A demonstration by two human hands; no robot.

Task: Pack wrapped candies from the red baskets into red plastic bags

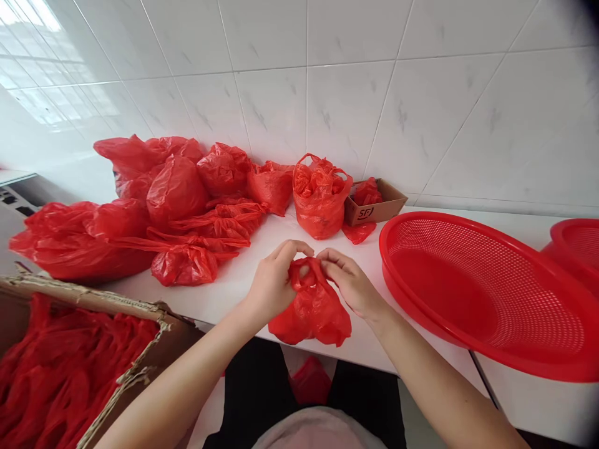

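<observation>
A small red plastic bag [311, 315] hangs over the front edge of the white table, gathered at its top between my two hands. On its left side, my left hand [279, 277] has its fingers curled round the upper loop, thumb against the plastic. My right hand [350, 280] pinches the other side of the top with thumb and fingertips. The bag bulges at the bottom; its contents cannot be made out.
Many filled red bags [178, 190] crowd the table's back left. Near the wall stand a red bag [321, 199] stuffed with more bags and a small cardboard box [384, 207]. Large red baskets [397, 284] fill the right. A cardboard box [180, 337] of red bags sits at left.
</observation>
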